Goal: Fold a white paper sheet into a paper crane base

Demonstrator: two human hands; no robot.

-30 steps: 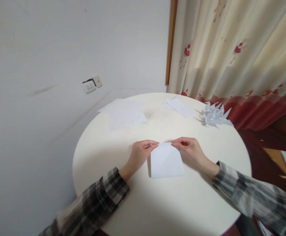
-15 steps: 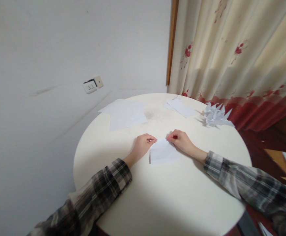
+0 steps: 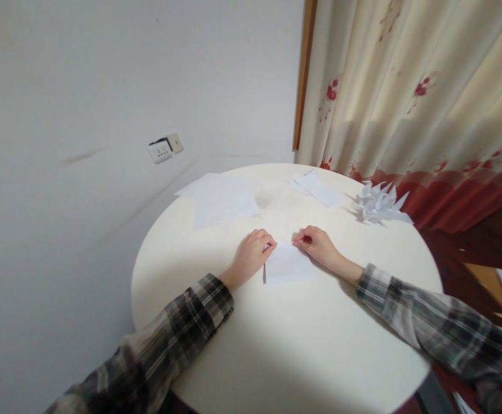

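Note:
A small white folded paper (image 3: pixel 287 264) lies flat near the middle of the round cream table (image 3: pixel 285 345). My left hand (image 3: pixel 251 256) rests at its upper left corner, fingers curled and pinching the paper's edge. My right hand (image 3: pixel 320 246) is at the upper right corner, fingertips pressed on the top edge. Both forearms wear plaid sleeves and lie across the table.
Loose white sheets (image 3: pixel 220 198) lie at the table's far left, smaller sheets (image 3: pixel 317 188) at the far middle. A pile of folded paper figures (image 3: pixel 380 202) sits at the far right edge. A wall with a socket (image 3: pixel 160 150) and a floral curtain (image 3: pixel 406 92) stand behind.
The paper, a larger square one second ago, is now folded shorter. Both hands moved away from me toward its far edge and pressed down there.

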